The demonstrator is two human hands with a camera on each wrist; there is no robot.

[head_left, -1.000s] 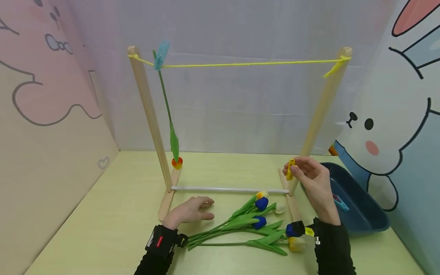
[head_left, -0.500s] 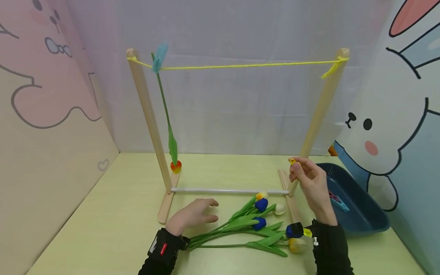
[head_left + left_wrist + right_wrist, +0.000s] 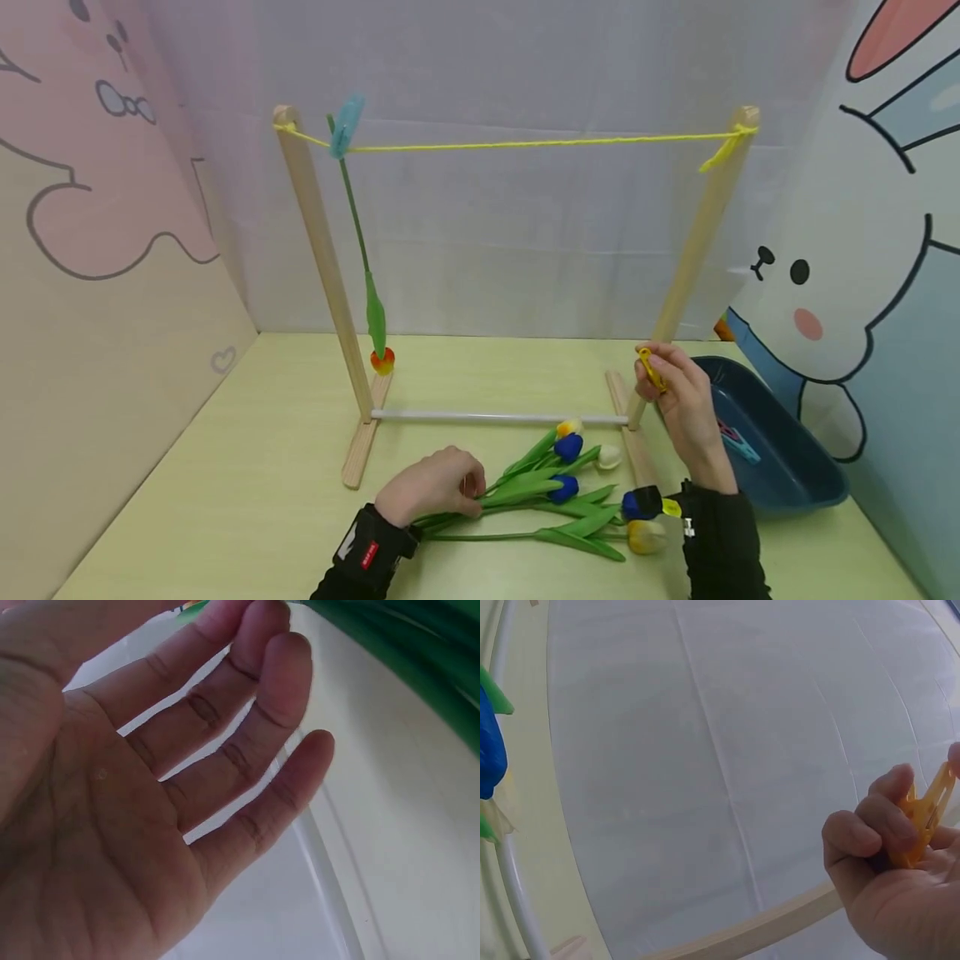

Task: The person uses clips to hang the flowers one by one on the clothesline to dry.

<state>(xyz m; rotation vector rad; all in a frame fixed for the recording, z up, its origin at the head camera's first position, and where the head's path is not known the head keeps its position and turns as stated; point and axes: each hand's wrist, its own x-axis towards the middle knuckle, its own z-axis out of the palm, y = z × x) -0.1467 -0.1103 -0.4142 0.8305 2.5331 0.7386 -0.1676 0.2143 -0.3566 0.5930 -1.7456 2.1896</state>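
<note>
In the head view my left hand (image 3: 435, 485) is over the stems of a bunch of artificial tulips (image 3: 525, 492) lying on the table. Its thumb and index fingertips are right at the green leaves and stems; in the left wrist view the other fingers (image 3: 255, 757) are loosely bent beside the green stems (image 3: 405, 660). My right hand (image 3: 682, 408) pinches a yellow clothespin (image 3: 651, 371), held up near the right post; the right wrist view shows the clothespin (image 3: 926, 817) between thumb and fingers. A red-orange tulip (image 3: 375, 317) hangs head-down from a blue clothespin (image 3: 347, 127) on the yellow string (image 3: 540, 143).
Two wooden posts (image 3: 322, 250) carry the string, joined low down by a white rod (image 3: 495, 416). To the right stands a dark blue basin (image 3: 806, 475) with pink and light blue clothespins (image 3: 738, 442) inside. Walls enclose the table at the back and sides.
My left hand has moved right and down to the tulip stems, its fingers bending more. My right hand has shifted slightly right, turning the yellow clothespin in its fingers.
</note>
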